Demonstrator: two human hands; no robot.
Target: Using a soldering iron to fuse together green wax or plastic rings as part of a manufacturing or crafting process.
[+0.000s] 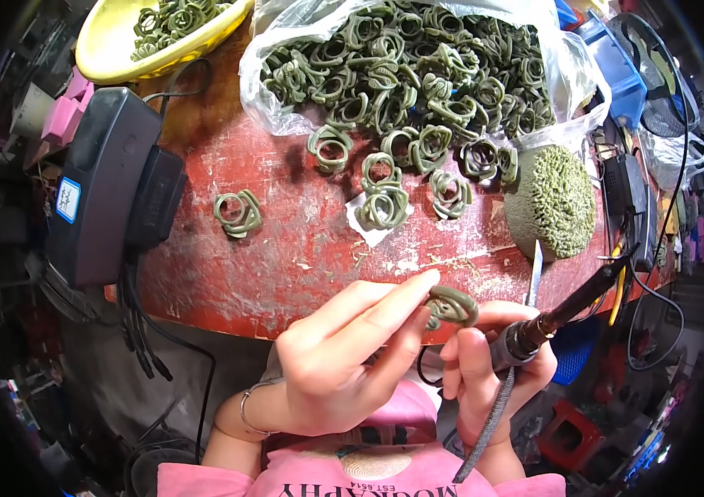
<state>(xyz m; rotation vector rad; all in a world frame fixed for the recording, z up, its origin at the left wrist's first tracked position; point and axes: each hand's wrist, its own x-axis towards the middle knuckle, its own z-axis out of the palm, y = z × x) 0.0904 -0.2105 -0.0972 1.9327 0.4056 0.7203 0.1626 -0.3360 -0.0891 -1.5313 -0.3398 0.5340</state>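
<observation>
My left hand (352, 356) is closed, its fingertips pinching a dark green wax-like ring (453, 306) above the table's near edge. Close beside it, my right hand (501, 364) is wrapped round a soldering-iron-like tool (571, 298), whose dark shaft points up and right. A slim metal blade (536, 273) sticks up behind the right fingers, and a grey textured rod (489, 427) runs down below that hand. I cannot tell whether blade and rod are one piece. The right thumb and fingertips are near the ring; whether they touch it is unclear.
Similar rings fill a clear plastic bag (259, 70) and a yellow bowl (91, 62). Several lie loose on the worn red table (286, 273), one on white paper (363, 222). A rough green block (555, 203) stands right; a black device (103, 182) with cables stands left.
</observation>
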